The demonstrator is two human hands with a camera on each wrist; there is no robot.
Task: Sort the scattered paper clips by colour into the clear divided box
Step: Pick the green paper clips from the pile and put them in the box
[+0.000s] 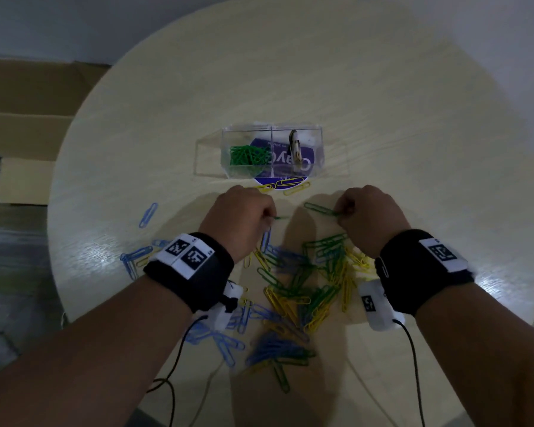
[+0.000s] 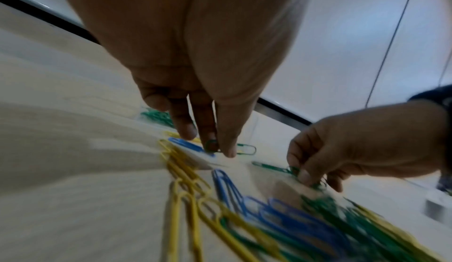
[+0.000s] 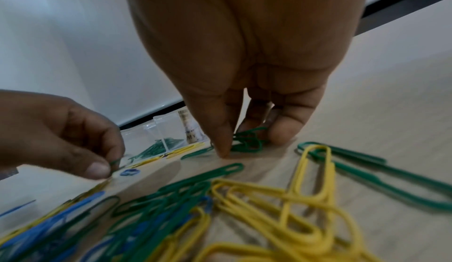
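Note:
The clear divided box (image 1: 272, 131) stands at mid-table; its left compartment holds a heap of green clips (image 1: 248, 155), its right one a small brown object (image 1: 295, 146). A mixed pile of green, yellow and blue paper clips (image 1: 302, 291) lies near me. My left hand (image 1: 267, 217) pinches a green clip (image 2: 211, 146) just in front of the box. My right hand (image 1: 341, 212) holds several green clips (image 3: 247, 140), one sticking out to the left (image 1: 319, 208), low over the table.
Loose yellow clips (image 1: 285, 184) lie just in front of the box on a blue round sticker (image 1: 285, 167). Blue clips (image 1: 148, 214) are scattered at the left. The round wooden table (image 1: 413, 149) has cardboard boxes (image 1: 28, 134) beyond its left edge. Wrist cables (image 1: 413, 365) trail toward me.

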